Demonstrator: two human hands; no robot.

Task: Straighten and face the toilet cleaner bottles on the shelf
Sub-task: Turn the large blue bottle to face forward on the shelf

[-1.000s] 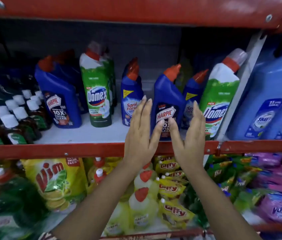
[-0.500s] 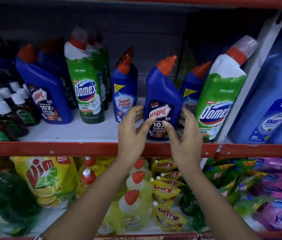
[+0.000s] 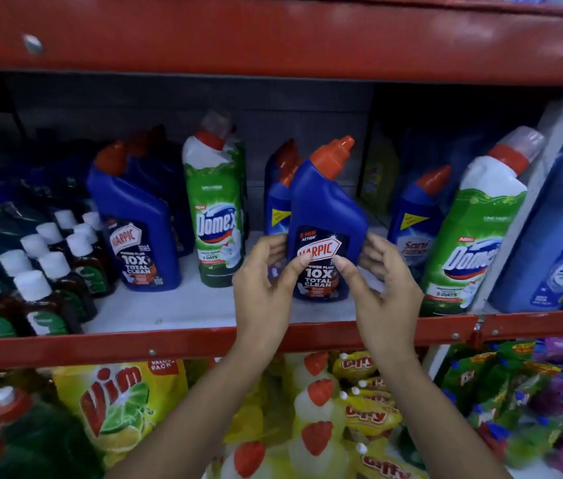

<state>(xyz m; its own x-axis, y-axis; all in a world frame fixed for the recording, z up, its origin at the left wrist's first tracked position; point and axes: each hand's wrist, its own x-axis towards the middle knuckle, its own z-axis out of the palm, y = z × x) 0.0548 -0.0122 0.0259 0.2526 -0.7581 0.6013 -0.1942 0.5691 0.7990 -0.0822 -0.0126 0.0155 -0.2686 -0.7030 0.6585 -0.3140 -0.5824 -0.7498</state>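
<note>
Centrally, both thumbs press the label of a blue Harpic bottle (image 3: pixel 326 216), left hand (image 3: pixel 266 288) at its 9 o'clock, right hand (image 3: pixel 382 292) at 3, fingers curled round its sides. Bottle upright, spout toward 1 o'clock, mid-shelf (image 3: pixel 176 312) between Domex bottles (image 3: pixel 216 216).

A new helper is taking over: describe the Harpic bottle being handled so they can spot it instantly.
On the white middle shelf, look mid-row between the two green Domex bottles. The blue Harpic bottle stands there, the only one held by both hands.
</note>
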